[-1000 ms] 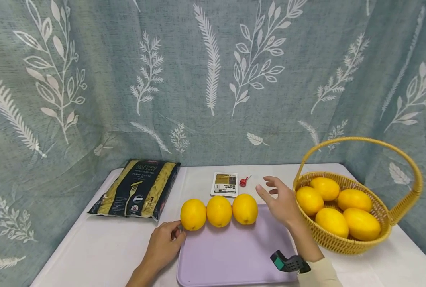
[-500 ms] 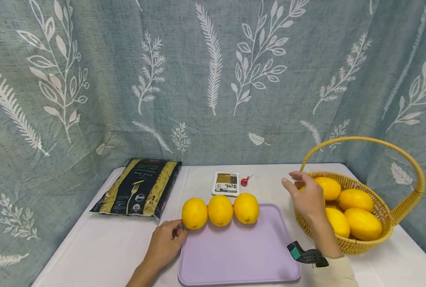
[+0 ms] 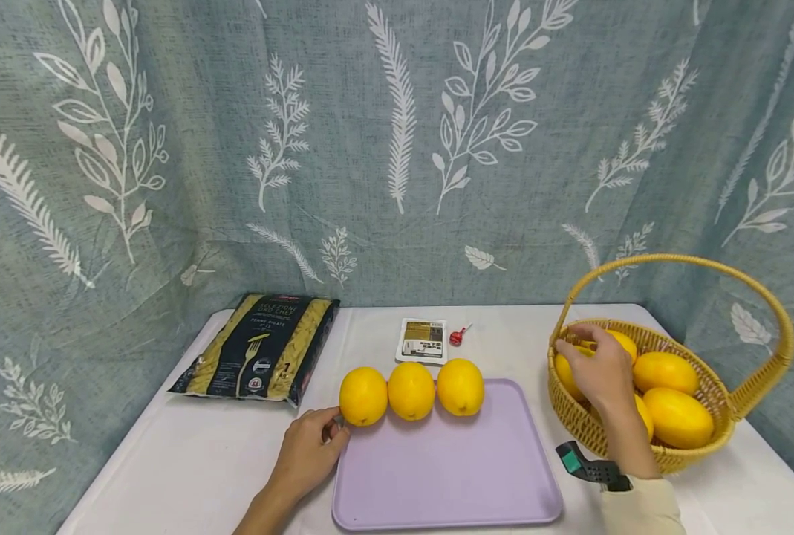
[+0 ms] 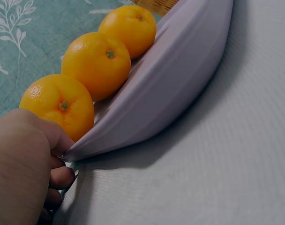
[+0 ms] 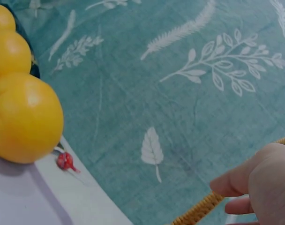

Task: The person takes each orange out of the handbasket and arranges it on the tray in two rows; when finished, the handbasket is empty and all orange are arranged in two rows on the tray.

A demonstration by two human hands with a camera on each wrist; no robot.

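Observation:
Three oranges, among them the left one (image 3: 363, 396), the middle one (image 3: 411, 391) and the right one (image 3: 460, 387), stand in a row along the far edge of a lilac tray (image 3: 446, 475). My left hand (image 3: 307, 451) pinches the tray's left rim beside the left orange; in the left wrist view, some fingers lie below the rim. My right hand (image 3: 600, 371) reaches over a wicker basket (image 3: 564, 409), above an orange (image 3: 568, 371) at its left side. The thumb and fingers are apart; contact with that orange is hidden. Several more oranges lie in the basket, one (image 3: 677, 417) at its front right.
A bag of penne pasta (image 3: 256, 348) lies at the back left of the white-covered table (image 3: 189, 461). Behind the tray are a small flat packet (image 3: 422, 341) and a red lollipop (image 3: 457, 337). The basket's tall handle (image 3: 677, 258) arches over the right side. A patterned green curtain (image 3: 356, 148) hangs behind.
My right hand has moved right from beside the right orange and lowered into the basket's left side. My left hand has stayed at the tray rim, and the tray's oranges have not moved.

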